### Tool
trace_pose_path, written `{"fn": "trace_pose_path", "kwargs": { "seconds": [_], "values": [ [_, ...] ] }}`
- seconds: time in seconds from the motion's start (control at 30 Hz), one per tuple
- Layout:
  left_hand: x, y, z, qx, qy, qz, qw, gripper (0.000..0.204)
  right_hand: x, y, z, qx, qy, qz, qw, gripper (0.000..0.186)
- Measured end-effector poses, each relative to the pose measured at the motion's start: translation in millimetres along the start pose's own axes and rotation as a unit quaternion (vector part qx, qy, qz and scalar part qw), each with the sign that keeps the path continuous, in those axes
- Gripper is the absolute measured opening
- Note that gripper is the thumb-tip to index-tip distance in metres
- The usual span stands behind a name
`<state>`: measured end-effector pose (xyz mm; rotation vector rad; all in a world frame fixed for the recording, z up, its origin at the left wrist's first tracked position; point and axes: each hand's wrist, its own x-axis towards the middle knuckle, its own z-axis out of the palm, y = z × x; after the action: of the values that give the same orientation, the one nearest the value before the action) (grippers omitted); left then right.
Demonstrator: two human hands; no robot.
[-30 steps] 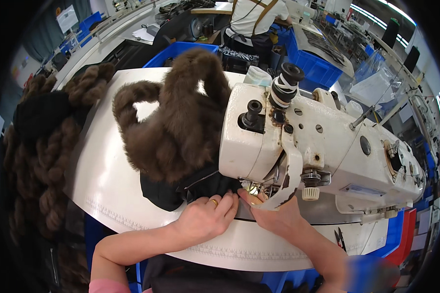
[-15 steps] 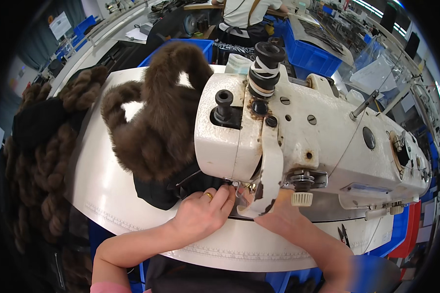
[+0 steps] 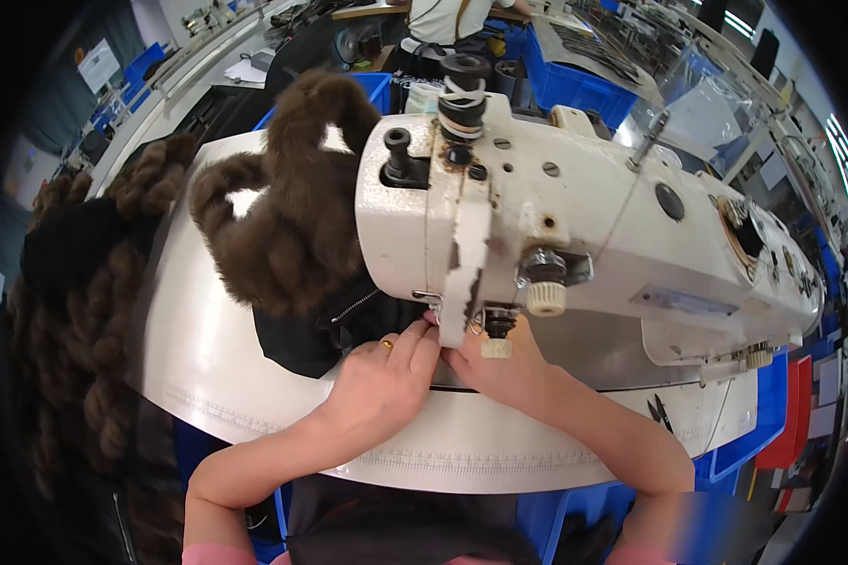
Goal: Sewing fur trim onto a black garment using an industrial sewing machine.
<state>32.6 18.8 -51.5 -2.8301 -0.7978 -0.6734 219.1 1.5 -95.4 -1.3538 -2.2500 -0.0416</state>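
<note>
A white sewing machine [image 3: 688, 264] stands on a pale table [image 3: 174, 330] with a ruler strip along its front. My left hand [image 3: 382, 381], with a ring, grips the black fabric [image 3: 292, 344] just left of the needle area, fingers bent and pressed together. My right hand [image 3: 504, 367] is at the needle area, its fingertips partly hidden by the machine and close to the left hand's. The fabric has a metal zipper [image 3: 353, 306] and joins or lies under brown fur pieces [image 3: 301, 217] left of the machine head. Black snips [image 3: 660, 412] lie at the right.
A pile of fur and black pieces [image 3: 94, 320] hangs at the left. Blue bins [image 3: 584, 89] stand behind and below the table, with a red bin [image 3: 784, 414] at the right. A person [image 3: 438, 24] works at another bench beyond the machine.
The whole scene has shifted up in the picture as the camera moved. Both hands remain at the needle area; the machine head now hides different parts of my right hand.
</note>
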Motion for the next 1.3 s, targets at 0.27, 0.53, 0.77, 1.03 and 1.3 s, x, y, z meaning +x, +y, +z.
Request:
{"fn": "trace_pose_path", "kwargs": {
  "seconds": [0.27, 0.53, 0.77, 1.03, 1.3],
  "values": [
    [29, -22, -32, 0.209, -0.179, 0.143, 0.951, 0.007, -1, -8, 3, 0.0, 0.093, -0.003, 0.996, 0.01],
    [6, -17, -73, 0.04, -0.264, 0.052, 0.962, 0.025, -2, -4, 10, 0.005, 0.096, -0.004, 0.995, 0.01],
    [29, -36, -66, -0.08, -0.293, -0.112, 0.946, 0.019, -1, -4, 12, -0.002, 0.09, -0.005, 0.996, 0.009],
    [30, -33, -63, -0.074, -0.307, -0.167, 0.934, 0.021, -1, -11, 1, 0.012, 0.072, -0.001, 0.997, 0.004],
    [28, -36, -62, -0.068, -0.288, -0.141, 0.945, 0.021, 0, -13, 5, 0.013, 0.079, 0.003, 0.997, 0.005]
  ]
}}
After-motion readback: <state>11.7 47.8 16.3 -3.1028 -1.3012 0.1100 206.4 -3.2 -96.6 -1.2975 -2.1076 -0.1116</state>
